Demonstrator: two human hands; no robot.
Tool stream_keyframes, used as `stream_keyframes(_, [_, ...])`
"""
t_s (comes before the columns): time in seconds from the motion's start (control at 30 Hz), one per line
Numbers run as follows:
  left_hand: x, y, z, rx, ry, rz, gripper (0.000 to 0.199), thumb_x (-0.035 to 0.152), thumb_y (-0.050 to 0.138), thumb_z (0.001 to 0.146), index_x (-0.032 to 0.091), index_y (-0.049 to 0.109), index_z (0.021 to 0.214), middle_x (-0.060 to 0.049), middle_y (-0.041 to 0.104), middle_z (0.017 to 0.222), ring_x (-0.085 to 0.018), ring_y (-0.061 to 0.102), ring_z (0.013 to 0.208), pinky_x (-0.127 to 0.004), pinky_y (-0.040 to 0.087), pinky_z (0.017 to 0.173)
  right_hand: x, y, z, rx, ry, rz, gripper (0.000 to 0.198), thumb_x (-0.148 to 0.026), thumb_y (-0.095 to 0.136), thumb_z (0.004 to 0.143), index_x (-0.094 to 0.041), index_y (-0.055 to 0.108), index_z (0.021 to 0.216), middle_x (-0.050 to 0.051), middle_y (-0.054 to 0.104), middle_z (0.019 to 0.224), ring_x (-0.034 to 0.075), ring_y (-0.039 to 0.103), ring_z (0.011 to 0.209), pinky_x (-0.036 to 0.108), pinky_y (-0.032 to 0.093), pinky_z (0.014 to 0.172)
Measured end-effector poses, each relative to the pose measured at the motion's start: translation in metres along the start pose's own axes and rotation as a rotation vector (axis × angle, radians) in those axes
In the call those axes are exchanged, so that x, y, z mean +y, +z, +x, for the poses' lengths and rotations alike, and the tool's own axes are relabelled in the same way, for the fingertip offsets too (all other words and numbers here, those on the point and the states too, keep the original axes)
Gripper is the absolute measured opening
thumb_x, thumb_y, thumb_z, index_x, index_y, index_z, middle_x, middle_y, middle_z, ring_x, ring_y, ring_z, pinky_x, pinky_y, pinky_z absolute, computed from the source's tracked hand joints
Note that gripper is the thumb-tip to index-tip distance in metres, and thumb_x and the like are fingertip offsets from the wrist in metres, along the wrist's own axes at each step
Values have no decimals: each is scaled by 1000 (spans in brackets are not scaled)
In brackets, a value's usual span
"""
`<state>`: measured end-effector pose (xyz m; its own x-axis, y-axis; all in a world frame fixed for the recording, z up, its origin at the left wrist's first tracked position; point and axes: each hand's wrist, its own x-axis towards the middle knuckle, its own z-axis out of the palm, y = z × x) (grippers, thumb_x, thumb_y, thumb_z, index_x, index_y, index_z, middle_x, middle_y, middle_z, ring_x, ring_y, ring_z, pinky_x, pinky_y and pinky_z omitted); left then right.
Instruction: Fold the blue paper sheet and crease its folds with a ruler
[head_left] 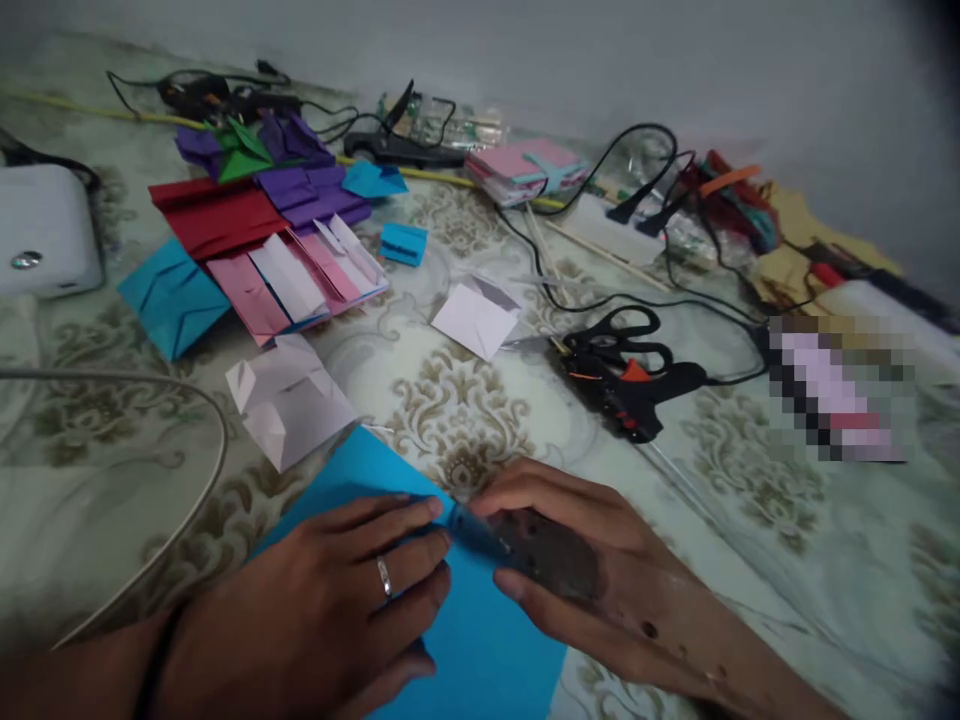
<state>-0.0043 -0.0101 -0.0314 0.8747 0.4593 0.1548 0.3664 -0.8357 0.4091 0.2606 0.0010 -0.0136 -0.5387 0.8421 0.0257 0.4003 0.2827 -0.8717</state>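
Observation:
A sheet of blue paper lies on the patterned cloth in front of me. My left hand, with a ring on one finger, rests flat over the paper with its fingers stretched out. At the paper's right edge, my right hand grips a see-through plastic strip with round holes, fingers on one side and thumb on the other. The strip's tip lies on the blue sheet near my left fingertips; its kind is not clear. A folded white paper lies beyond the sheet's upper left corner, and another white folded piece farther off.
A black glue gun and black-handled scissors lie to the right, near cables. Folded coloured papers spread at the back left. A white device stands far left. A paper stack and a power strip sit behind.

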Motion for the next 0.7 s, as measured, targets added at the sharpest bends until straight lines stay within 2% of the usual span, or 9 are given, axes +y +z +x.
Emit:
stream_keyframes(0.13, [-3, 0, 1, -13, -7, 4, 30, 33, 53, 104, 20, 63, 130, -3, 68, 138, -21, 55, 139, -37, 44, 122, 2, 3, -2, 43, -24, -10, 26, -22, 72, 89, -25, 68, 114, 7, 69, 95, 22, 67, 80, 32, 56, 65])
stream_keyframes(0.4, [-4, -1, 2, -9, -32, -38, 39, 22, 60, 96, 22, 58, 135, -9, 61, 147, -29, 53, 142, -47, 48, 119, 7, 3, -5, 77, -58, -75, 25, -22, 73, 90, -24, 67, 114, 3, 66, 85, 18, 64, 74, 29, 52, 64])
stream_keyframes(0.57, [-3, -1, 3, -43, -35, -21, 41, 17, 57, 95, 20, 57, 136, -9, 56, 152, -28, 48, 145, -47, 45, 121, 7, 0, -8, 62, -36, -66, 18, -21, 69, 93, -23, 68, 111, 5, 68, 95, 19, 67, 81, 29, 54, 68])
stream_keyframes(0.7, [-3, -1, 3, -51, -27, -3, 37, 18, 55, 97, 19, 58, 133, -10, 55, 153, -28, 46, 147, -48, 45, 121, 10, -1, -6, 84, -32, -75, 24, -21, 71, 91, -24, 67, 115, 5, 69, 98, 19, 67, 84, 28, 55, 71])
